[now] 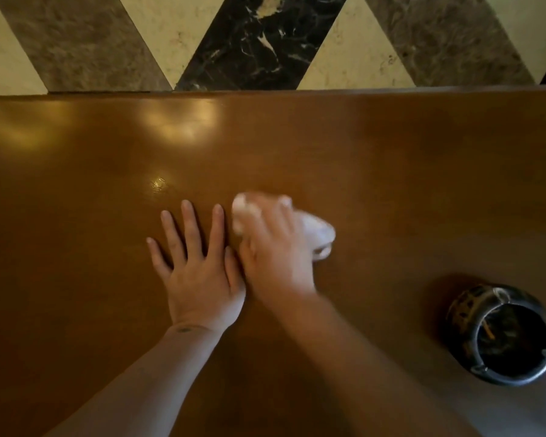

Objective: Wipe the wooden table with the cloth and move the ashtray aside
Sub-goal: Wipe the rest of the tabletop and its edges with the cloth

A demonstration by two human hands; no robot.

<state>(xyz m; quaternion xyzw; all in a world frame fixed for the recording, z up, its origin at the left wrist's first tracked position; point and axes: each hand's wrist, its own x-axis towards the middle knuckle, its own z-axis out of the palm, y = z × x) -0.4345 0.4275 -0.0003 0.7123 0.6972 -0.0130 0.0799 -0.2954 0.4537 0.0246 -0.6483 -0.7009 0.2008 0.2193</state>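
The glossy brown wooden table fills most of the view. My left hand lies flat on it near the middle, fingers straight and spread. Right beside it, my right hand presses a bunched white cloth onto the wood; the hand is blurred and covers most of the cloth, which shows at the fingertips and on the right side. A dark round ashtray with notched rim stands at the lower right, apart from both hands, with ash and a thin stick inside.
The table's far edge runs across the upper part of the view. Beyond it lies a marble floor in cream, grey and black chevron bands. A small shiny wet-looking mark sits on the wood ahead of my left hand.
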